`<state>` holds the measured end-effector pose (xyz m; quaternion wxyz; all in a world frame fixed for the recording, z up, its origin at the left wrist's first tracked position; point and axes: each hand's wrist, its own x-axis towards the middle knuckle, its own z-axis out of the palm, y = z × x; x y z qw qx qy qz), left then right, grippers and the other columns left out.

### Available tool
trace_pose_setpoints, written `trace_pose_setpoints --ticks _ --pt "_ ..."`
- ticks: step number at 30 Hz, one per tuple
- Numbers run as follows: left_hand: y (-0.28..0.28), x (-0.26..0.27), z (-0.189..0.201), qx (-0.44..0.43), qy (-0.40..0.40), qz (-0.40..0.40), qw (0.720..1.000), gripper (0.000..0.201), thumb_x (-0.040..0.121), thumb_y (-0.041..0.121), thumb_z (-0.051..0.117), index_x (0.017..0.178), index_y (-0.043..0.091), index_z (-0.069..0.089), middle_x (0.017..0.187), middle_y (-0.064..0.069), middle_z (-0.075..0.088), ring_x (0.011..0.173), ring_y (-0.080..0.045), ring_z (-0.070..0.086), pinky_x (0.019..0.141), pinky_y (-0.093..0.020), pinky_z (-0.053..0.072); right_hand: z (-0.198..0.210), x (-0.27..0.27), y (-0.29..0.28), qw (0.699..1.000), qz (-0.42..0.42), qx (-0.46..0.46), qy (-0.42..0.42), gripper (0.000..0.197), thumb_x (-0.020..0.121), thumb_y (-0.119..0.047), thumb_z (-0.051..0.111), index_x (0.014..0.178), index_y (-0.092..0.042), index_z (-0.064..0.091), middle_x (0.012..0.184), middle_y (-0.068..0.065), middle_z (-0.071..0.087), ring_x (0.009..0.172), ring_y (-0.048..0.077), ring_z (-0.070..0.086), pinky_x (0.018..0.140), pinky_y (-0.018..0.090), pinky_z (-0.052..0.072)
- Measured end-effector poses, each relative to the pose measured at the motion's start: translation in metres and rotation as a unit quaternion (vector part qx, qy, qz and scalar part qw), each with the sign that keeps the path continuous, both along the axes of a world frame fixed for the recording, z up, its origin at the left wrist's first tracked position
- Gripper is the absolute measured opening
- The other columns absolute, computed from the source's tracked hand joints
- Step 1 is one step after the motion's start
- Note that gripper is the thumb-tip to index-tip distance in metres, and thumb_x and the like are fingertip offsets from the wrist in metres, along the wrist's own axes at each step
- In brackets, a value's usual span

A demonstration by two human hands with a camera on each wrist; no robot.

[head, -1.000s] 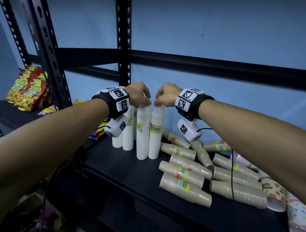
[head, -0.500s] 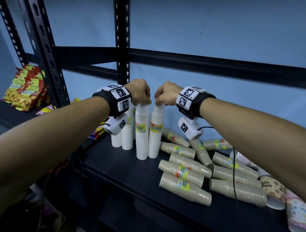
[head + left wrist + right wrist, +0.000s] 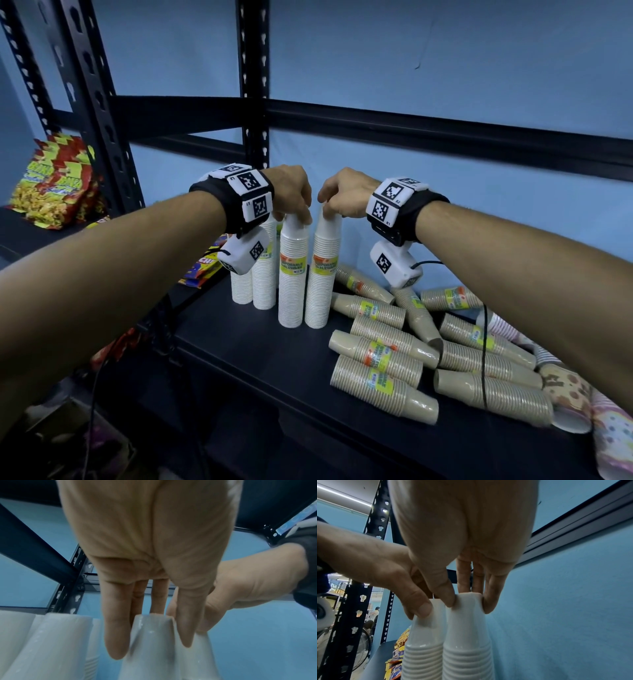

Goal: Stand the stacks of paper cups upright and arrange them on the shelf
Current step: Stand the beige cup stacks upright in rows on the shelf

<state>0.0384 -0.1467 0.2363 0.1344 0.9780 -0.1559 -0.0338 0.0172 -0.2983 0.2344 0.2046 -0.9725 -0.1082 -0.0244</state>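
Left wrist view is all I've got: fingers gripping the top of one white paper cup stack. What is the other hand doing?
Observer: The right hand pinches the top of the neighbouring stack of white paper cups between thumb and fingers.
Operator: Are both stacks standing on the shelf?
Observer: Yes. In the head view that stack and the white cup stack under the left hand stand upright, side by side, on the black metal shelf.
Operator: What is not upright yet?
Observer: A pile of brown paper cup stacks lies on its side to the right of the white ones.
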Motion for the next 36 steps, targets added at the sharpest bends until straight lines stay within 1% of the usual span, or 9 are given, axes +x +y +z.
trace_pose_setpoints --ticks 2,4,7,13,17,25,31,33,36 --pt "0.001 0.001 0.0 -0.012 0.021 -0.006 1.0 0.045 0.079 0.022 0.078 0.121 0.015 0.066 0.106 -0.008 0.071 0.075 -0.022 0.074 0.075 -0.035 0.062 -0.001 -0.001 0.001 1.0 -0.014 -0.008 0.0 0.035 0.083 -0.02 0.07 0.118 -0.016 0.068 0.101 0.002 0.067 0.085 0.018 0.066 0.056 0.021 0.048" --pt "0.003 0.003 0.0 -0.024 0.026 -0.007 0.999 0.042 0.08 0.02 0.077 0.121 0.017 0.066 0.108 -0.008 0.071 0.075 -0.022 0.074 0.075 -0.036 0.062 -0.002 -0.001 0.002 1.0 -0.02 -0.013 0.001 0.036 0.083 -0.021 0.071 0.118 -0.015 0.067 0.099 0.004 0.067 0.082 0.019 0.067 0.052 0.02 0.047" --pt "0.005 0.003 -0.001 -0.037 0.023 -0.003 0.999 0.038 0.08 0.024 0.078 0.116 0.017 0.069 0.102 -0.008 0.072 0.073 -0.022 0.075 0.075 -0.038 0.062 -0.002 -0.002 0.003 1.0 -0.017 -0.01 0.006 0.037 0.084 -0.02 0.07 0.121 -0.015 0.066 0.102 0.005 0.068 0.086 0.02 0.069 0.052 0.02 0.048" --pt "0.011 -0.004 0.007 -0.033 0.036 -0.007 0.999 0.031 0.08 0.02 0.08 0.109 0.017 0.071 0.095 -0.007 0.073 0.075 -0.022 0.074 0.067 -0.028 0.061 0.005 -0.006 0.014 1.0 -0.001 -0.01 0.009 0.034 0.082 -0.022 0.072 0.115 -0.014 0.07 0.103 0.006 0.072 0.086 0.02 0.071 0.058 0.02 0.052" --pt "0.026 -0.005 0.014 -0.025 0.046 0.0 0.999 0.033 0.08 0.019 0.079 0.112 0.014 0.071 0.094 -0.008 0.074 0.078 -0.025 0.074 0.076 -0.033 0.061 0.01 -0.007 0.027 1.0 0.008 0.002 0.013 0.032 0.081 -0.022 0.074 0.111 -0.012 0.07 0.099 0.007 0.072 0.085 0.021 0.072 0.058 0.021 0.054" --pt "0.068 -0.008 0.023 -0.012 0.033 0.031 0.999 0.028 0.08 0.011 0.078 0.107 0.011 0.071 0.094 -0.007 0.07 0.067 -0.017 0.069 0.052 -0.02 0.058 0.009 -0.007 0.065 0.999 0.041 0.017 0.015 0.028 0.079 -0.021 0.078 0.101 -0.006 0.072 0.094 0.01 0.073 0.082 0.023 0.073 0.063 0.025 0.057" --pt "0.097 -0.004 0.023 -0.011 0.025 0.049 0.998 0.03 0.08 0.009 0.078 0.109 0.012 0.072 0.105 -0.012 0.07 0.083 -0.029 0.072 0.074 -0.034 0.06 0.007 -0.004 0.094 0.998 0.062 0.011 -0.003 0.029 0.078 -0.023 0.079 0.098 -0.004 0.073 0.091 0.011 0.073 0.076 0.023 0.071 0.056 0.025 0.055" --pt "0.103 -0.003 0.022 -0.015 0.023 0.051 0.998 0.03 0.08 0.008 0.078 0.109 0.012 0.071 0.106 -0.013 0.07 0.085 -0.03 0.071 0.073 -0.034 0.06 0.006 -0.002 0.103 0.998 0.059 0.008 -0.008 0.029 0.077 -0.024 0.079 0.098 -0.004 0.073 0.09 0.011 0.073 0.071 0.021 0.07 0.05 0.022 0.052" --pt "0.11 0.001 0.017 -0.011 0.023 0.053 0.998 0.031 0.081 0.009 0.077 0.111 0.012 0.07 0.106 -0.011 0.069 0.077 -0.025 0.069 0.063 -0.027 0.058 0.003 0.003 0.112 0.999 0.049 0.011 -0.015 0.03 0.076 -0.025 0.08 0.098 -0.006 0.073 0.088 0.009 0.073 0.064 0.016 0.066 0.046 0.019 0.045"
